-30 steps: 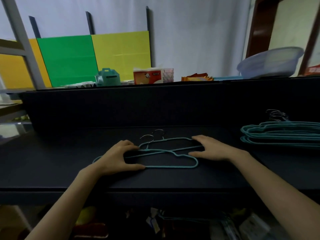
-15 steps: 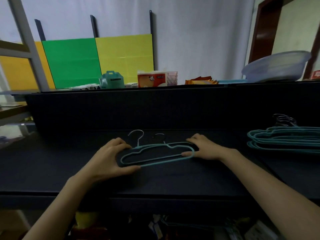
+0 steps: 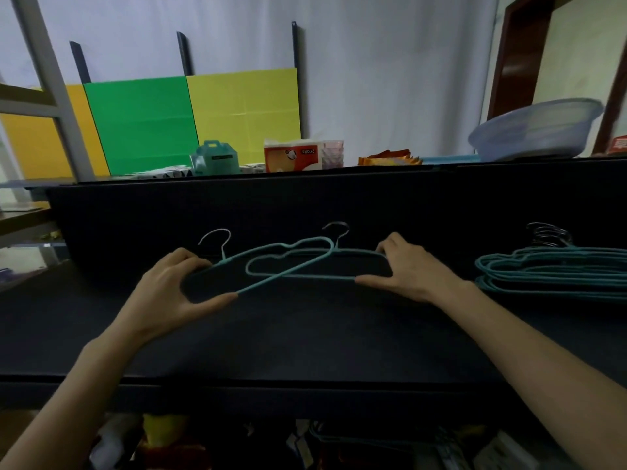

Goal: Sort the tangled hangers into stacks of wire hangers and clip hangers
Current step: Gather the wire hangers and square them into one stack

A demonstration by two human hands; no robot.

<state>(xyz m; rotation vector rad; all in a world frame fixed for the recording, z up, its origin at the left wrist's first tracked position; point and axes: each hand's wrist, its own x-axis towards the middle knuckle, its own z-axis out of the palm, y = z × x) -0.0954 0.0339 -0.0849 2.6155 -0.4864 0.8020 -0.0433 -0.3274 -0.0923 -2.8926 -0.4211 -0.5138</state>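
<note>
The black table point(image 3: 305, 347) in front of you fills the lower middle of the view, and a dark upright panel point(image 3: 305, 201) rises along its far edge. Behind that panel stand a green board point(image 3: 142, 127) and a yellow board point(image 3: 244, 110) side by side. A pale blue basin point(image 3: 536, 130) sits on the upper ledge at far right.

On the table to your right lies a stack of teal wire hangers point(image 3: 556, 276), their dark metal hooks bunched at the far side, well apart from your hands.

Between your hands are two more teal wire hangers that overlap and cross in the middle. Your left hand point(image 3: 173, 293) grips the left hanger point(image 3: 251, 287) at its left end, fingers curled over the top and thumb pressed against the lower bar. That hanger tilts, with its right end higher. Your right hand point(image 3: 407, 269) grips the right hanger point(image 3: 322, 277) at its right end, fingers over the top and thumb on the bottom bar. Your hands are apart, one at each outer end of the pair. Both metal hooks point away from you, toward the panel.

On the ledge near the boards sit an orange and white tissue pack point(image 3: 295, 157) and a small teal box point(image 3: 213, 161).
</note>
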